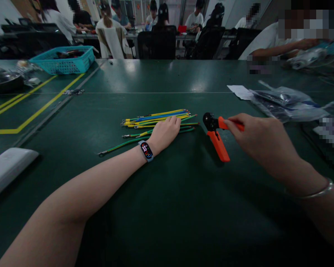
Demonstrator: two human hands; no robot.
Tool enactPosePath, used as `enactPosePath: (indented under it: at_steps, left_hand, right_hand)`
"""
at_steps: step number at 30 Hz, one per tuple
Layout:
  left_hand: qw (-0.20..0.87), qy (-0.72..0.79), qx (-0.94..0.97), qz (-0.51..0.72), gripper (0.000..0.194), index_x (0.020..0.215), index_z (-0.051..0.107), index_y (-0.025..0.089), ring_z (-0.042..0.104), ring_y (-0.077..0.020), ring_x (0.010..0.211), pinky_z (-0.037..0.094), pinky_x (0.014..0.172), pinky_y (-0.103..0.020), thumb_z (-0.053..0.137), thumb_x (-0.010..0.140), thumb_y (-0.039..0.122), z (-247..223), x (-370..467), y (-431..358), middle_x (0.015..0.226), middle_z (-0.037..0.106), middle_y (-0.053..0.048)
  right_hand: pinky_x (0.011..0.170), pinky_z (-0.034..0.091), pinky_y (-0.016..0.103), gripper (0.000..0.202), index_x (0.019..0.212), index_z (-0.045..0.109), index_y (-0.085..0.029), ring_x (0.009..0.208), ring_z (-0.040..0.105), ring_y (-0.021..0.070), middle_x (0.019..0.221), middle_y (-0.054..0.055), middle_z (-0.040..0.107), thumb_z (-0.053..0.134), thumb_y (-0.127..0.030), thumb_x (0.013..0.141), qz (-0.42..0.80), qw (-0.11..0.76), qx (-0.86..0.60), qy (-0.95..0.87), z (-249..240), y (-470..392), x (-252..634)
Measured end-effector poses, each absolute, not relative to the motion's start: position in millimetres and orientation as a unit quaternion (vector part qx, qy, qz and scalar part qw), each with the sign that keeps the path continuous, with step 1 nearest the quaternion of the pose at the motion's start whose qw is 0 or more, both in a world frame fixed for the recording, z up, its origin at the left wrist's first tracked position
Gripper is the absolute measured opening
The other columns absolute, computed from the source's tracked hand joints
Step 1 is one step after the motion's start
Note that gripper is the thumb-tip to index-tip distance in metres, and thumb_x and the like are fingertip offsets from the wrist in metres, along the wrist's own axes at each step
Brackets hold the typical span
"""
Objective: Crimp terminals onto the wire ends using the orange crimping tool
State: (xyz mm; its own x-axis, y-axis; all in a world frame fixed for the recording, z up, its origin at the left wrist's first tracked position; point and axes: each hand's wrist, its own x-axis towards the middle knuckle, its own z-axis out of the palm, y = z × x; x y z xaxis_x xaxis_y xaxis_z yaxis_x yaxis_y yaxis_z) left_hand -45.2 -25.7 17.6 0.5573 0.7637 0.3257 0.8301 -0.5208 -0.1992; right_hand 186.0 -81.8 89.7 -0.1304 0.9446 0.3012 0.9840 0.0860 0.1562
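The left hand (pixel 167 132) is lying flat on thin, bendy wires (pixel 158 118), while the right hand (pixel 253 135) is pinching the stiff crimping pliers (pixel 215 135) by one orange handle.

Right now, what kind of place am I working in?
Most likely an assembly workshop or training room. On the green work table lie short coloured wires, with an orange crimping tool under the right hand. Other people sit at benches behind.
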Motion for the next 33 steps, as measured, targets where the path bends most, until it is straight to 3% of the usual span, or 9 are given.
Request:
enactPosePath:
  at_steps: [11, 22, 29, 33]
  left_hand:
    - [0.199, -0.41, -0.88, -0.133, 0.024, 0.119, 0.055, 0.012, 0.064, -0.0211, 0.103, 0.052, 0.071, -0.026, 0.036, 0.104, 0.011, 17.8, -45.4, -26.2, 0.112, 0.064, -0.013]
    - [0.199, -0.399, -0.886, -0.127, 0.026, 0.123, 0.054, 0.014, 0.068, -0.0186, 0.087, 0.049, 0.059, -0.026, 0.036, 0.105, 0.013, 17.2, -45.8, -27.2, 0.115, 0.063, -0.011]
    - [0.191, -0.394, -0.885, -0.157, 0.029, 0.125, 0.054, 0.014, 0.065, -0.0218, 0.107, 0.053, 0.07, -0.026, 0.034, 0.105, 0.012, 17.7, -45.7, -27.3, 0.119, 0.062, -0.015]
    - [0.18, -0.393, -0.886, -0.167, 0.03, 0.125, 0.055, 0.015, 0.064, -0.022, 0.107, 0.054, 0.072, -0.027, 0.034, 0.104, 0.011, 16.0, -46.3, -25.8, 0.12, 0.061, -0.015]
  right_hand:
    - [0.058, 0.036, 0.033, 0.045, 0.11, 0.072, -0.008, 0.067, 0.068, 0.0278, 0.085, 0.018, 0.076, 0.036, -0.035, 0.1, -0.157, 0.056, -0.652, -0.74, 92.4, -84.1, 183.8]
    - [0.056, 0.034, 0.033, 0.048, 0.109, 0.072, -0.01, 0.063, 0.063, 0.0239, 0.084, 0.016, 0.074, 0.032, -0.036, 0.101, -0.138, 0.074, -0.632, -0.759, 92.2, -83.6, 183.7]
    - [0.058, 0.035, 0.033, 0.046, 0.107, 0.072, -0.012, 0.063, 0.063, 0.0238, 0.083, 0.015, 0.074, 0.032, -0.036, 0.102, -0.143, 0.073, -0.625, -0.764, 91.8, -83.4, 184.2]
    - [0.058, 0.034, 0.033, 0.045, 0.107, 0.072, -0.013, 0.063, 0.062, 0.0235, 0.081, 0.015, 0.073, 0.034, -0.036, 0.101, -0.145, 0.074, -0.626, -0.763, 90.5, -83.2, 185.8]
